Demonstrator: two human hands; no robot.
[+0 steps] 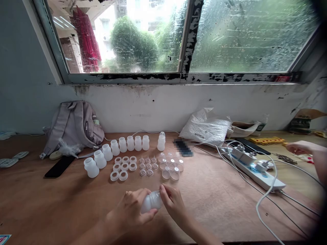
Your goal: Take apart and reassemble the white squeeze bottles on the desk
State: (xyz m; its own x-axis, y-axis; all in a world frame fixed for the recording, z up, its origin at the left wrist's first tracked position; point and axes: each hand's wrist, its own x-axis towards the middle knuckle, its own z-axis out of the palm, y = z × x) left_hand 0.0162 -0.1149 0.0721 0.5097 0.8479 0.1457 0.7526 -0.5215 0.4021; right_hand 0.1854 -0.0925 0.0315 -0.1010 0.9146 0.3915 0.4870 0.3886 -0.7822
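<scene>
My left hand (131, 209) grips the body of a small translucent white bottle (150, 201), held on its side above the wooden table (217, 197). My right hand (173, 202) pinches the bottle's clear cap end. Beyond my hands lie rows of parts: several open white bottles (112, 151), white rings (124, 166), small clear valves (148, 165) and clear caps (171, 166). One capped bottle (161, 141) stands upright behind them.
A grey backpack (74, 126) and a black phone (60, 166) lie at the left. A white plastic bag (206, 129), a power strip (255, 168) with cables and a dark phone (184, 148) are to the right. Another person's hand (300, 148) reaches in at the far right.
</scene>
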